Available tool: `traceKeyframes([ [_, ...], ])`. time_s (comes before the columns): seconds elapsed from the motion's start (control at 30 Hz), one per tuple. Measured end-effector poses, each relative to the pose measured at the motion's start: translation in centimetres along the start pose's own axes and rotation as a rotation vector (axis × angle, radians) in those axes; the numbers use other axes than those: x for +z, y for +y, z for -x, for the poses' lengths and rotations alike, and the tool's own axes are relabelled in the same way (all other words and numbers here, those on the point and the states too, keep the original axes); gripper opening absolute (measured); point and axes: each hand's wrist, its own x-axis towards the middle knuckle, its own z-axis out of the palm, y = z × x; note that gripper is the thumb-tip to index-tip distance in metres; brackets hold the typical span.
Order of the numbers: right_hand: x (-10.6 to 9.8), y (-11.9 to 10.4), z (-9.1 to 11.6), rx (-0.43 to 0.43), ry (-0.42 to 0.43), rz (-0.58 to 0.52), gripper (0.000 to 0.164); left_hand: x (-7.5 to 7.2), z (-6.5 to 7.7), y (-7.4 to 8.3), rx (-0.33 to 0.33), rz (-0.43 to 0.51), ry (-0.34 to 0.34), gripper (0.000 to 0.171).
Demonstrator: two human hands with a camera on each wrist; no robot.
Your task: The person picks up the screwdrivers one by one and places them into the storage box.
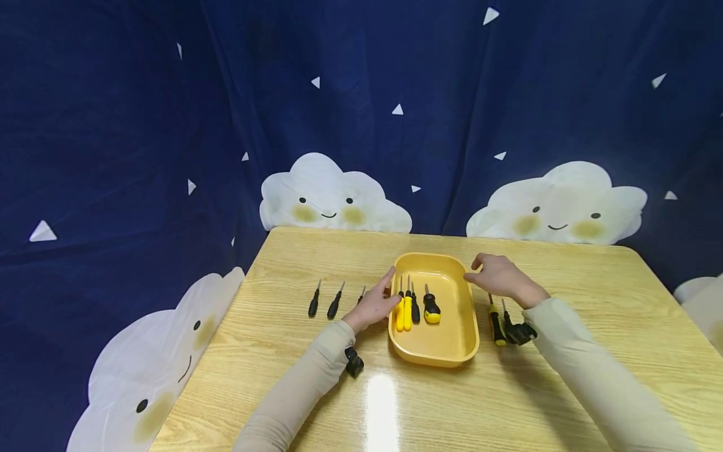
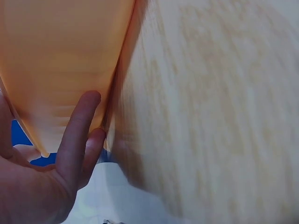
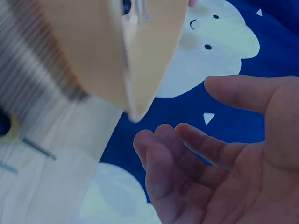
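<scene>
A yellow tray [image 1: 435, 359] stands on the table. Inside lie two yellow-handled screwdrivers [image 1: 408, 314], a slim black one [image 1: 415, 312] and a stubby black-and-yellow screwdriver [image 1: 432, 310]. My left hand [image 1: 374, 306] holds the tray's left side, thumb over the rim; in the left wrist view its fingers [image 2: 77, 135] lie against the outer wall. My right hand [image 1: 501, 276] is beside the tray's far right rim, fingers loosely bent. The right wrist view shows nothing between thumb and fingers of this hand [image 3: 233, 172], apart from the tray [image 3: 88, 51].
Black screwdrivers [image 1: 314, 304] lie in a row left of the tray, one partly behind my left hand. Right of it are a yellow-and-black screwdriver [image 1: 497, 326] and another shaft [image 1: 504, 307], its handle hidden by the wrist camera. A dark blue curtain [image 1: 361, 125] hangs behind the table.
</scene>
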Motion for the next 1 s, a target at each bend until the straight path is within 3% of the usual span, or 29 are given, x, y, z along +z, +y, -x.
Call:
traceKeyframes([
  [0.37, -0.2, 2.9, 0.9, -0.001, -0.015, 0.064, 0.051, -0.1, -0.2, -0.5, 0.006, -0.018, 0.007, 0.073],
  [0.5, -0.1, 3.8, 1.3, -0.004, -0.011, 0.103, 0.051, -0.1, 0.7, 0.7, 0.004, -0.015, 0.002, 0.072],
  [0.63, 0.2, 4.9, 1.5, -0.013, 0.007, 0.134, 0.048, -0.1, 0.7, 0.7, 0.007, -0.023, -0.002, 0.071],
  [0.73, 0.4, 5.7, 1.6, 0.004, -0.005, 0.131, 0.048, -0.1, -0.2, -0.4, 0.006, -0.024, 0.005, 0.072],
  [1.0, 1.2, 7.4, 2.1, 0.045, -0.087, 0.054, 0.049, -0.1, -0.2, -0.3, -0.007, -0.032, 0.010, 0.072],
])
